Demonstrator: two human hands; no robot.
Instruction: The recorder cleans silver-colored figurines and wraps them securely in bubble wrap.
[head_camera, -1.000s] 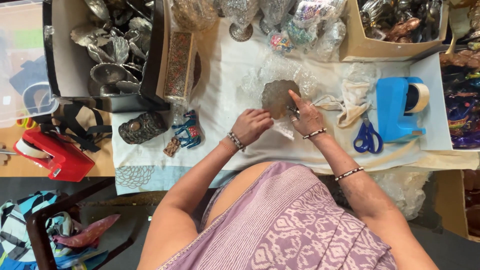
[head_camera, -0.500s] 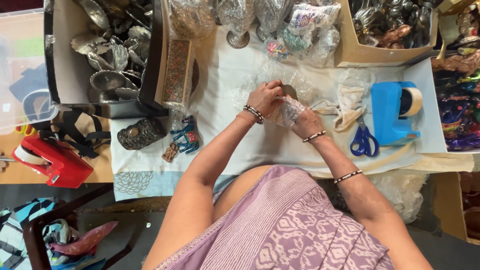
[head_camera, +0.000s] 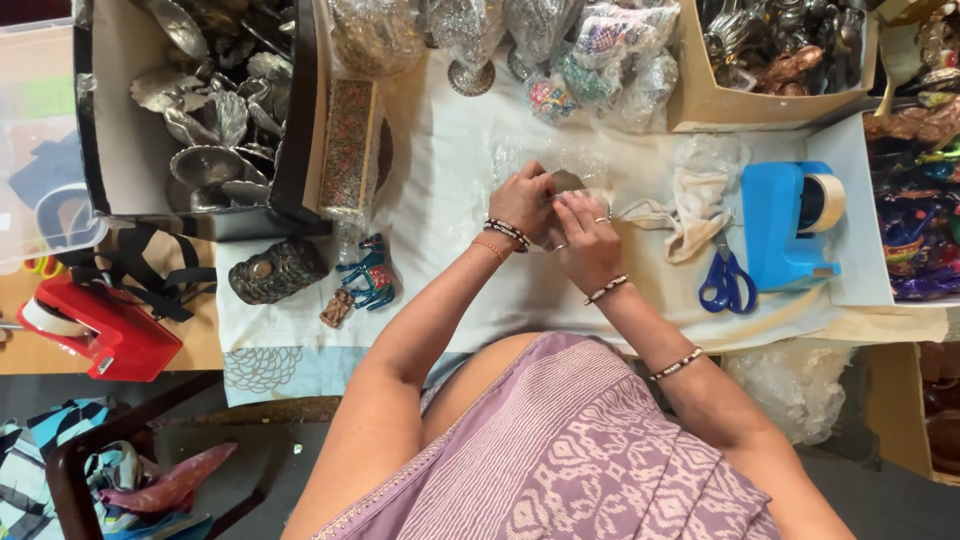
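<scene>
My left hand (head_camera: 522, 198) and my right hand (head_camera: 585, 238) meet over the middle of the white-covered table (head_camera: 450, 170). Both grip a small flat metal piece (head_camera: 568, 181) that is mostly wrapped in clear bubble wrap (head_camera: 590, 165). Only a dull grey edge of the piece shows between my fingers; the rest is hidden by my hands and the wrap. Beaded bracelets sit on both wrists.
Blue scissors (head_camera: 728, 280) and a blue tape dispenser (head_camera: 790, 225) lie to the right, beside a crumpled cloth (head_camera: 695, 205). A black box of metal leaf pieces (head_camera: 205, 110), a decorated long box (head_camera: 350, 145), a blue elephant figurine (head_camera: 368, 275) and a red tape dispenser (head_camera: 95, 325) lie left. Wrapped items line the far edge.
The metal piece lay flat under my hands a second ago. Both hands have since lifted it and folded the bubble wrap around it, moving slightly away from me.
</scene>
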